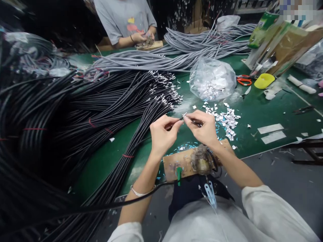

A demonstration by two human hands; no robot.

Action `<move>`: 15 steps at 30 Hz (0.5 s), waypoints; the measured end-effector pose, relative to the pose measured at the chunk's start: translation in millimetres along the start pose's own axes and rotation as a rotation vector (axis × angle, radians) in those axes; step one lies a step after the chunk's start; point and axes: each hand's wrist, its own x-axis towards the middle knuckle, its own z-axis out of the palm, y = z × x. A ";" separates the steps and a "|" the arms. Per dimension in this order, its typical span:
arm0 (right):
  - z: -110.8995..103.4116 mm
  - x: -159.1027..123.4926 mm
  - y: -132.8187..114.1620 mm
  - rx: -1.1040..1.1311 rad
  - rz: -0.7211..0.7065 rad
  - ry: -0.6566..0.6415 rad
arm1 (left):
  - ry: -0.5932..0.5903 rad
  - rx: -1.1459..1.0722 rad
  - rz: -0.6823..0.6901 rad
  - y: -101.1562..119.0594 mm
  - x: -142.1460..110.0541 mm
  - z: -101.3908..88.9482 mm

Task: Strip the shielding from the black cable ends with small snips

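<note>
1. Left hand [164, 132]: fingers curled about a black cable [181, 118], gripping it near its tip, above the green table [267, 107].
2. Right hand [204, 125]: thumb and forefinger pinched on the pale end of the same cable; a dark object also lies within the fingers, its kind indeterminable.
3. Green printed package [262, 30], upper right: white lettering, too blurred to read.
4. Grey T-shirt [123, 15] of a person opposite: yellow and red printed motif.
5. Two whitish strips [271, 128], right side of the table: any marking too small to tell.
6. Black cable bundle [126, 97], left: silvery ends near the hands; grey cables [151, 62] behind.
7. Clear plastic bag [202, 75], containing silvery pieces; foil scraps [228, 122] in front.
8. Orange-handled scissors [244, 80], beside the yellow ring [264, 81].
</note>
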 end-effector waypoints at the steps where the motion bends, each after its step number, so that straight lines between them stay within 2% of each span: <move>1: 0.4 -0.5 -0.1 0.018 0.016 -0.009 | 0.046 0.039 0.041 1.7 -1.3 0.5; 5: 1.6 -1.5 -2.0 0.029 0.060 0.022 | 0.198 0.228 0.207 7.3 -5.0 1.7; 9: 1.0 -0.5 -4.2 0.063 0.102 0.041 | 0.285 0.338 0.336 7.9 -7.2 3.9; 12: -0.2 0.7 -3.7 0.074 0.111 0.039 | 0.281 0.366 0.363 7.6 -7.6 4.8; 15: -1.5 1.5 -1.9 0.062 0.114 0.051 | 0.165 0.277 0.253 7.8 -6.2 2.3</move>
